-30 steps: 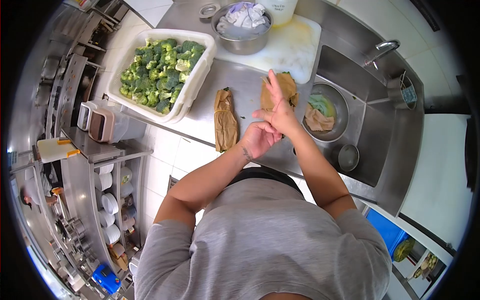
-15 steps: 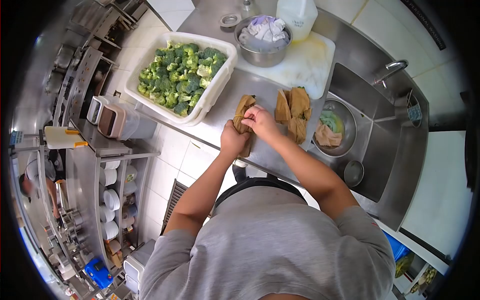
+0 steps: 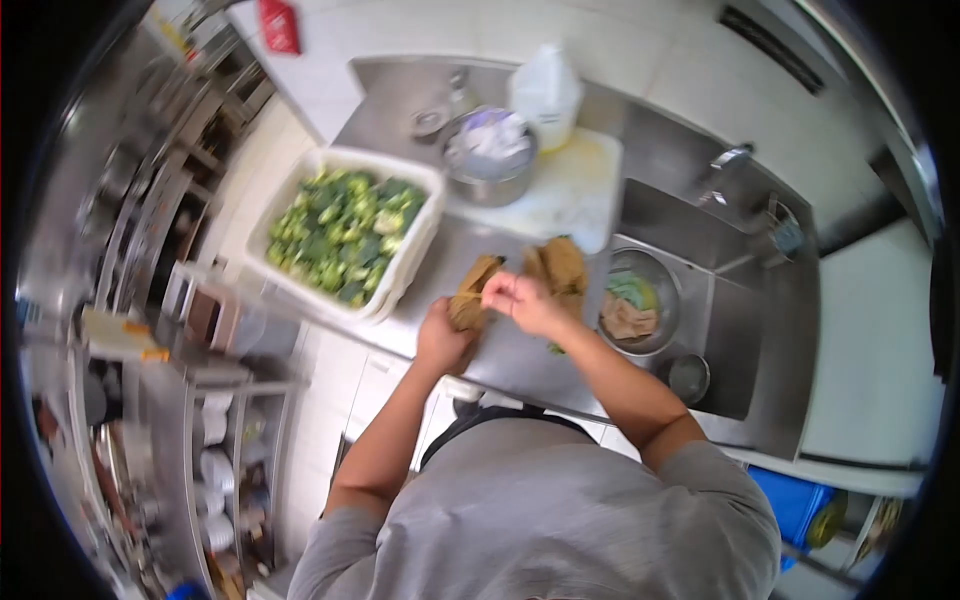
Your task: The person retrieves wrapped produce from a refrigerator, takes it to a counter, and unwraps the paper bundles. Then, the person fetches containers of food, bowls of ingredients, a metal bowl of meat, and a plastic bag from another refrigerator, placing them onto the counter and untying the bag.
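My left hand (image 3: 443, 338) is wrapped round the lower part of a brown paper-wrapped bundle (image 3: 478, 275) over the steel counter (image 3: 510, 355). A thin yellow rubber band (image 3: 468, 295) goes round this bundle. With fingers pinched, my right hand (image 3: 520, 302) pulls the band out to the right of the paper. More brown paper bundles (image 3: 562, 268) lie just beyond my right hand, with a bit of green showing at their edge. What the held paper contains is mostly hidden.
A white tub (image 3: 432, 200) of broccoli florets stands left. Behind are a steel pot (image 3: 490, 190) with cloths, a plastic jug (image 3: 545, 100) and a white cutting board (image 3: 585, 200). At right, the sink (image 3: 735, 330) holds a metal bowl (image 3: 672, 300) with cloths and a smaller bowl (image 3: 688, 378).
The camera view has shifted and blurred. My right fingers have drawn the rubber band away from the bundle; my left hand still grips the paper.
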{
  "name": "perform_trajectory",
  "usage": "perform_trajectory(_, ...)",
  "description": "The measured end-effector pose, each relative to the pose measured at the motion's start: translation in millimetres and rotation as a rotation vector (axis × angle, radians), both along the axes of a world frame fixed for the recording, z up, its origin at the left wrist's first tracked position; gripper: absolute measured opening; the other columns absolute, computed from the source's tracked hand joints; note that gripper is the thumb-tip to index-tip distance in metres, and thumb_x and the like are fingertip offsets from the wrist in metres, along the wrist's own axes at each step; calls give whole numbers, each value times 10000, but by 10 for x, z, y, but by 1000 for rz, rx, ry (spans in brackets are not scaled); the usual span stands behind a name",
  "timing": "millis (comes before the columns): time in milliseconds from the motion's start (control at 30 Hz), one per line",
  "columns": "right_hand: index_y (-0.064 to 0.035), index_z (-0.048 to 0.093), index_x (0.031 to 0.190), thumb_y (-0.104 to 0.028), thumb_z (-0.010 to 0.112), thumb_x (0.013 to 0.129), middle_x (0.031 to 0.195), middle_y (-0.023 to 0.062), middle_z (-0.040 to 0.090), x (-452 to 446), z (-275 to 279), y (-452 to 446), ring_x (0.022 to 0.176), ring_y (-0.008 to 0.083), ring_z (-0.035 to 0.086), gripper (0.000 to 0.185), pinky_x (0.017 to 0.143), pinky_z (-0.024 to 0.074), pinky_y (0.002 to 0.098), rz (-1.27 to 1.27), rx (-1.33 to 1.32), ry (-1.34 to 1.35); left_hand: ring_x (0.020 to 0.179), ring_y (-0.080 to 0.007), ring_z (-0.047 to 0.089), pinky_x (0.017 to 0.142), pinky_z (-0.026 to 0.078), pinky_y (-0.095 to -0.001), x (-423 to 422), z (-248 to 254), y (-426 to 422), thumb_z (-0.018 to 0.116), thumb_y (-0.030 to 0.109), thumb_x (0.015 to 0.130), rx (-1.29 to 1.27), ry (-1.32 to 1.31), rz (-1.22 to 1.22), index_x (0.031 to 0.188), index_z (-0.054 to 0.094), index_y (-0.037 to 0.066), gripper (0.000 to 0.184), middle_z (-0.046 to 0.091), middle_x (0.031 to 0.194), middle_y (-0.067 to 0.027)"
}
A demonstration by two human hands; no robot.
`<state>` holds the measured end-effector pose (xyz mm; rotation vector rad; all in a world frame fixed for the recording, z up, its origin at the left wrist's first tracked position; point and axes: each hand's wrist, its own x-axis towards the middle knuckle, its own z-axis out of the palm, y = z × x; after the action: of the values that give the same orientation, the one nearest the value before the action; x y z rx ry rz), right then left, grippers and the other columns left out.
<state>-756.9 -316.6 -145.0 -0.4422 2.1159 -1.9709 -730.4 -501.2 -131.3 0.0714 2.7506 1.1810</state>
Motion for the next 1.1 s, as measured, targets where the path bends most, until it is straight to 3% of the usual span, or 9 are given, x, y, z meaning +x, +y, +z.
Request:
perform_trajectory(67,-55,585,836,-176,596,858,725,19,580,168,342,228,663,94,553,124,603,459,259,154,-201,-267,891,-333,597,792,474,-385,-134,-88,-61,774,153,579,82,16,-102,1071,532,5,568,604,923,-176)
perform_trajectory(167,-51,645,816,-232,641,837,633,-12,542,527,816,540,539,79,458,183,493,384,239,144,345,-250,898,-329,580,783,470,-374,-237,203,-5,754,96,567,45,149,-465,991,589,27,460,599,944,-153)
perform_trajectory(367,-26,658,792,-140,672,788,608,-4,544,1402,791,892,504,61,434,116,439,333,237,-332,-296,-301,864,-322,567,764,468,-367,-227,454,335,754,67,557,32,94,-1058,917,623,25,386,578,908,-137)
perform_trajectory(500,-63,640,778,-169,665,795,625,-19,556,1829,845,187,557,84,473,111,472,364,250,-524,235,347,844,-311,568,760,469,-358,92,535,590,749,42,571,-42,239,-1288,910,623,30,362,566,873,-121)
perform_trajectory(633,-51,614,776,-168,645,815,563,-34,455,2646,1210,325,476,62,369,127,432,293,245,-954,-212,-18,830,-276,580,773,474,-363,445,689,827,728,-6,597,215,365,-1504,956,601,14,382,570,879,-93)
perform_trajectory(733,-49,584,799,-180,622,846,533,-60,342,3302,1061,659,432,52,267,144,415,223,240,-1044,-661,-36,936,-263,575,842,455,-348,329,429,794,680,-82,576,523,-473,-1217,1143,499,-18,599,592,1032,-100)
perform_trajectory(933,-52,512,818,-216,548,906,529,-56,279,4265,893,479,436,70,240,191,426,188,241,-1431,-982,76,1025,-243,543,888,428,-358,415,474,818,669,5,663,555,-648,-1247,1194,493,-4,559,552,1144,-114)
perform_trajectory(1067,9,500,1114,-108,478,895,702,60,562,5104,817,146,468,105,452,250,456,371,255,-1617,-899,86,1022,-253,544,881,424,-358,563,194,1196,635,89,726,307,-421,-1154,1236,470,16,541,556,1161,-120)
perform_trajectory(1100,-6,363,1334,-61,453,890,918,130,616,5378,698,107,518,120,527,456,510,452,274,-1584,-853,115,1021,-255,545,879,423,-358,540,70,1289,627,110,742,190,-280,-1123,1247,464,20,538,558,1166,-122)
